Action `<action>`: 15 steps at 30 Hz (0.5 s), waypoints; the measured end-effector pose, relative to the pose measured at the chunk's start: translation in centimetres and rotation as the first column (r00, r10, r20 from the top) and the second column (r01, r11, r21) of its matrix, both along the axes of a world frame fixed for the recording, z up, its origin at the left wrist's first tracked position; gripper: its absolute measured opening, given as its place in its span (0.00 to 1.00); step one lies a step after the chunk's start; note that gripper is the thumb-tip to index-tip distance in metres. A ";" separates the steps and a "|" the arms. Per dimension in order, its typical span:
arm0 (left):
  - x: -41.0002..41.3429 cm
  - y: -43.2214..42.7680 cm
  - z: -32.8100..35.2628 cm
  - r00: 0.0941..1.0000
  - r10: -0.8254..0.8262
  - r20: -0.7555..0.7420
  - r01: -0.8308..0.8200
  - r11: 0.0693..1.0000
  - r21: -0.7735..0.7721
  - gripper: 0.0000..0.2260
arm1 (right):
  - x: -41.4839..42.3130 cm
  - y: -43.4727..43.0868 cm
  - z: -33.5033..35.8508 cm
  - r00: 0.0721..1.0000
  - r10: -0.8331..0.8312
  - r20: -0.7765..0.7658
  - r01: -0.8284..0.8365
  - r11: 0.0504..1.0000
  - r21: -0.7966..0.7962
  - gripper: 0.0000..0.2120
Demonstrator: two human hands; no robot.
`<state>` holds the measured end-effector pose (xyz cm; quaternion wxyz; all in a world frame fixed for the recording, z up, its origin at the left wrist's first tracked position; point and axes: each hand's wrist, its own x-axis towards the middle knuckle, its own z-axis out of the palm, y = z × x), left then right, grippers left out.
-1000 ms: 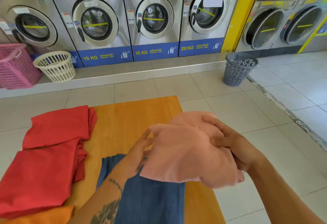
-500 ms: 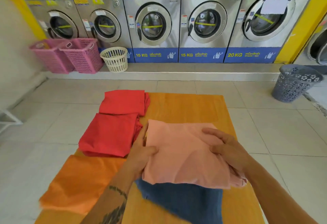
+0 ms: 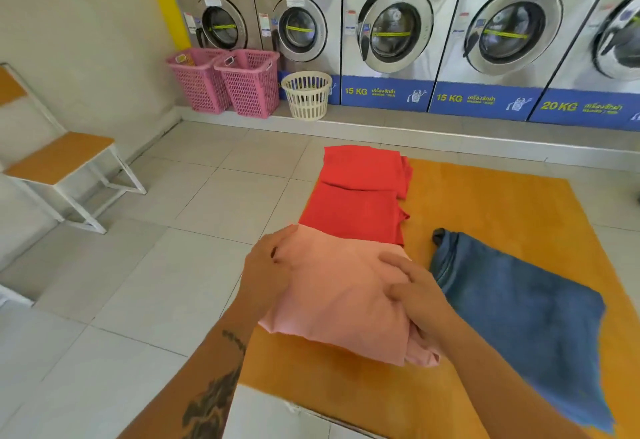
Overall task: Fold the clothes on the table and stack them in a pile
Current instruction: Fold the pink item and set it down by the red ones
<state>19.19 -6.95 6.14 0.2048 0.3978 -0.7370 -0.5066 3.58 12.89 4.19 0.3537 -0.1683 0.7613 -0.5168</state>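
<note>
A folded pink garment [image 3: 332,296] is between my hands at the left side of the orange wooden table [image 3: 502,203]. My left hand [image 3: 268,265] grips its left edge and my right hand [image 3: 417,295] grips its right edge. It covers the spot where an orange cloth lay, which is hidden now. Just beyond it lie two folded red garments [image 3: 360,189], one behind the other. A blue denim garment [image 3: 523,310] lies spread out and unfolded to the right of my right hand.
Two pink laundry baskets [image 3: 228,82] and a cream basket [image 3: 306,94] stand on the floor by a row of washing machines [image 3: 394,30]. A wooden-seat chair [image 3: 59,158] stands at the left wall. Tiled floor surrounds the table.
My hands carried the pink garment leftward off the blue denim to the left side of the table, over the orange cloth. The view swung left.
</note>
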 end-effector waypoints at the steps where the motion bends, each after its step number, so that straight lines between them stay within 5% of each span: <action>1: 0.6 -0.4 -0.8 0.998 0.002 0.062 -0.002 1.000 -0.012 0.13 | 1.0 -0.5 -1.1 0.999 0.033 -0.041 -0.030 0.998 0.060 0.29; 3: 1.6 -1.5 -3.3 0.961 -0.096 0.260 0.115 0.992 -0.058 0.15 | 2.8 -0.8 -3.5 0.977 0.150 -0.148 -0.117 0.970 0.212 0.31; 6: 2.5 -1.9 -6.2 0.762 -0.275 0.586 0.350 0.937 -0.016 0.28 | 3.7 -0.6 -5.8 0.943 0.243 -0.226 -0.148 0.918 0.368 0.33; 15: 2.2 -1.6 -5.8 0.699 -0.130 0.703 0.378 0.902 -0.208 0.27 | 2.6 0.5 -3.0 0.960 0.235 -0.153 -0.153 0.896 0.417 0.33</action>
